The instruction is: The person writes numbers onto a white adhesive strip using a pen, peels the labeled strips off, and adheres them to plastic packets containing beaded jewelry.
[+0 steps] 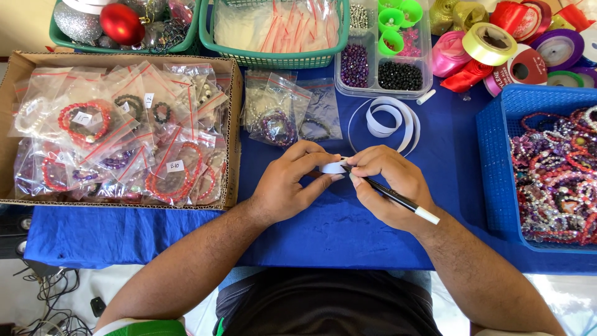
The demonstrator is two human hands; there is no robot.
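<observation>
blue basket of beaded bracelets

Matt blue cloth over the table. Plain brown cardboard, dull and slightly rough, for the box. Thin clear plastic, glossy and crinkled, for the bags of beaded bracelets. Glossy red and glittery silver on the baubles. Green plastic mesh on the basket; blue plastic lattice on the crate, full of shiny glass-like beads. Clear hard plastic for the bead tray. Satin sheen on the ribbon rolls. Smooth white paper tape. Black matt plastic pen with white end, in the right hand; small white paper slip at the left hand.
</observation>
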